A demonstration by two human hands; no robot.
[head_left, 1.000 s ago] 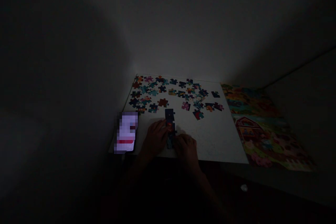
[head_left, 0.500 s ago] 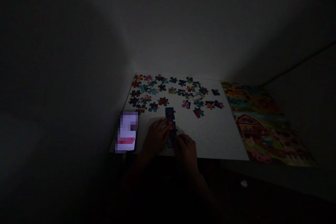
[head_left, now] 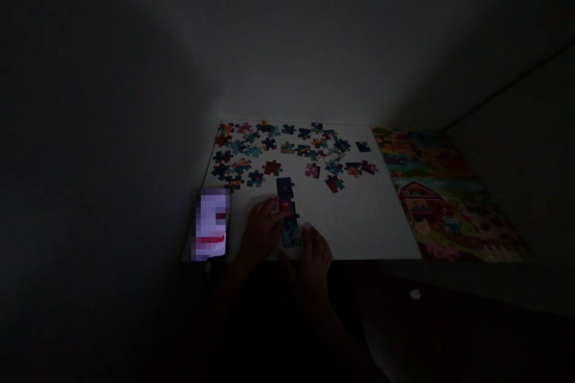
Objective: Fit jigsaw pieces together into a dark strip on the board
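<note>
A narrow upright strip of joined jigsaw puzzle pieces [head_left: 291, 233], dark blue with a red spot and a teal lower end, lies on the white board [head_left: 359, 221]. From its left side my left hand [head_left: 262, 226] holds it, the thumb and fingertips bent over its edge. Beside the strip's lower right corner is my right hand [head_left: 315, 251], thumb and forefinger apart, with nothing visible between them. Darkness blurs the finer finger contact. Loose puzzle pieces, among them a brown piece [head_left: 272, 168] and a pink piece [head_left: 312, 170], lie beyond the strip.
A lit phone [head_left: 211, 224] lies at the board's left edge. Finished-looking farm and animal pictures [head_left: 444, 215] adjoin the board on the right. Several more loose pieces [head_left: 254, 151] spread along the back, before a pale wall [head_left: 296, 60]. A small white object [head_left: 415, 294] lies lower right.
My right hand has drawn away from the strip's lower end, uncovering its teal part. My left hand stays on the strip. The whole view has shifted slightly.
</note>
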